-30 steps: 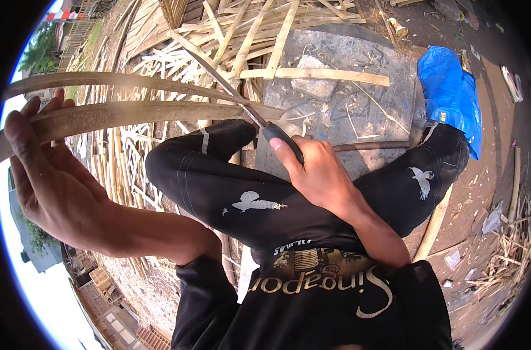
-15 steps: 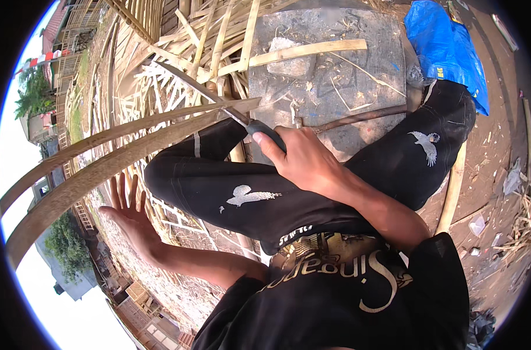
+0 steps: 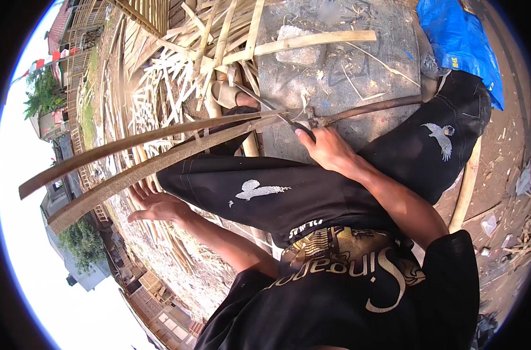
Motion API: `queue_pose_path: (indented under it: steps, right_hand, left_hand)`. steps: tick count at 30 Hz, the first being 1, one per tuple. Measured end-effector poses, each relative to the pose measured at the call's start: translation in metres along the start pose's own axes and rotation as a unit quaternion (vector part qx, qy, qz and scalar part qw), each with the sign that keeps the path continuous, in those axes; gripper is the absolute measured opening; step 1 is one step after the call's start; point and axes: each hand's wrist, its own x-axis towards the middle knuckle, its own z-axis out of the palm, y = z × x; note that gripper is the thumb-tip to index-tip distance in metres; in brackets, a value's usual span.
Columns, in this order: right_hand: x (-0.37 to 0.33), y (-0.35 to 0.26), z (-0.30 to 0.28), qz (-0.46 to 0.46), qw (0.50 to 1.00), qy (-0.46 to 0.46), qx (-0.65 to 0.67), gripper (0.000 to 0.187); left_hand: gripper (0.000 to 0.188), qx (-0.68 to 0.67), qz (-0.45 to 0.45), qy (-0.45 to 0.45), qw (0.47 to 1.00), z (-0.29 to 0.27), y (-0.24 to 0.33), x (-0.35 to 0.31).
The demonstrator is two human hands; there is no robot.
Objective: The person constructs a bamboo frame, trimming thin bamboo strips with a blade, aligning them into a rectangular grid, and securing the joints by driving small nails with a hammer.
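My right hand (image 3: 330,150) is closed round the dark handle of a long-bladed knife (image 3: 258,99). Its blade points up and to the left, crossing the near end of a split bamboo piece (image 3: 154,166). Two long halves of that bamboo spread apart toward the left and come together at the blade. Below the lower half, my left hand (image 3: 160,206) is open, its fingers stretched out and partly behind the bamboo; whether it touches the bamboo I cannot tell.
A grey board (image 3: 347,76) in front of me bears a rough stone block (image 3: 300,46), a flat bamboo strip (image 3: 318,39) and a brown stick (image 3: 373,108). Many split strips (image 3: 166,87) lie at the far left. A blue plastic sack (image 3: 461,44) sits at the far right.
My right hand and the knife have moved right and slightly down. The bamboo halves have shifted right with them. My left hand has moved right and turned flatter, still open.
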Motion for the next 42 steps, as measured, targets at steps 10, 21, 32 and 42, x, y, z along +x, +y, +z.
queue_pose_path:
  steps: [10, 21, 32, 42]
  right_hand:
    - [0.002, 0.003, -0.002, 0.035, 0.997, -0.039, -0.054, 0.062]
    - [-0.002, 0.005, -0.004, -0.044, 0.987, 0.076, -0.133, 0.056]
    - [0.002, 0.002, -0.044, -0.115, 0.941, 0.001, -0.318, 0.040]
    - [0.039, 0.011, -0.131, -0.134, 0.861, -0.006, -0.490, 0.032]
  left_hand:
    - [0.146, -0.092, 0.157, -0.227, 0.957, 0.092, 0.124, -0.053]
    - [0.039, -0.252, 0.136, -0.167, 0.943, 0.119, 0.118, -0.054]
    - [0.028, -0.067, 0.243, 0.067, 0.966, 0.144, 0.125, 0.051]
    - [0.027, -0.043, 0.204, 0.099, 0.973, 0.130, 0.026, 0.123]
